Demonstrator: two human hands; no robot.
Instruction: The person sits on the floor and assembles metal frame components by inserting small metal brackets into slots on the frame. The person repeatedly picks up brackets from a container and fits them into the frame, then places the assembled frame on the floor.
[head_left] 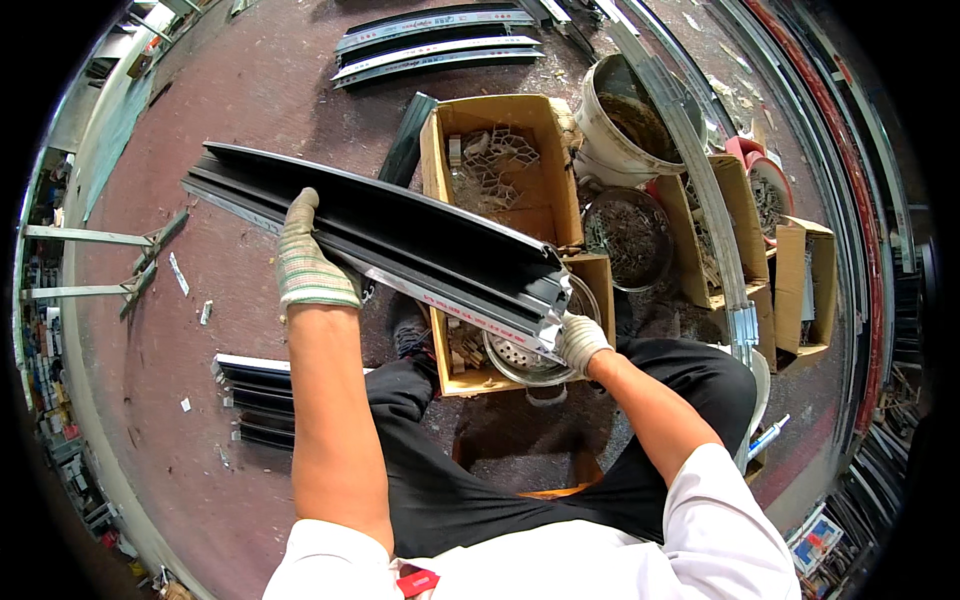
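Note:
A long black metal profile [400,215] with a channelled face and a printed white film strip along its near side lies slantwise in front of me, its right end lower and nearer. My left hand [312,255], in a striped knit glove, grips it left of the middle, thumb on top. At the right end, my gloved right hand [580,342] is closed by the cut end, where silvery film or a bracket shows; its fingertips are partly hidden. Below that end stands a metal colander [530,368] in a cardboard box [480,383].
Cardboard boxes, one with white brackets [495,160], stand ahead. To their right are a dirty white bucket [600,125] and a pan of small metal parts [628,240]. More black profiles lie stacked far ahead [435,45] and left of my leg [255,400]. Long metal bars [690,150] run along the right.

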